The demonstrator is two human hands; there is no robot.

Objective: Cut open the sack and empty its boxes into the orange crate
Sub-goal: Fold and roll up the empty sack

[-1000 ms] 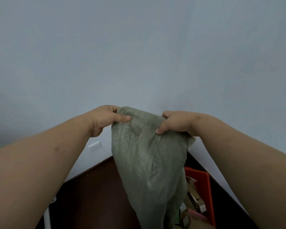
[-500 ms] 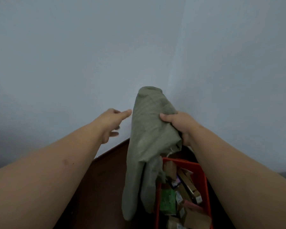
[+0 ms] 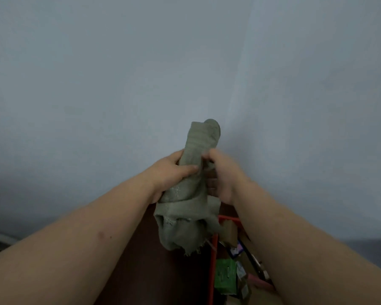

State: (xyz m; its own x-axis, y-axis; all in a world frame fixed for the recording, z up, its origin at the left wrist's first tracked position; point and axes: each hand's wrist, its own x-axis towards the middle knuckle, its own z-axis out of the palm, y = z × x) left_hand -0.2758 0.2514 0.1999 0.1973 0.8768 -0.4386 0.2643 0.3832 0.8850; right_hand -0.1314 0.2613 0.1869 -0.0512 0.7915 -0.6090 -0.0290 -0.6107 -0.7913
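Grey-green woven sack [image 3: 193, 194] bunched, frayed hem, limp.

Grey-green woven sack [image 3: 194, 190], orange crate [image 3: 213, 267].
Sack between both hands (frayed pale threads at hem); below right hand [image 3: 222, 175]: green box [image 3: 226, 275], pink box [image 3: 259, 282], brown cardboard.

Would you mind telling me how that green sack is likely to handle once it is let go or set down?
The sack is probably floppy: it bunches into folds where the left hand and right hand squeeze it. It looks light, since it hangs slack and looks empty. Its frayed lower edge suggests a woven cloth that may snag on the orange crate.
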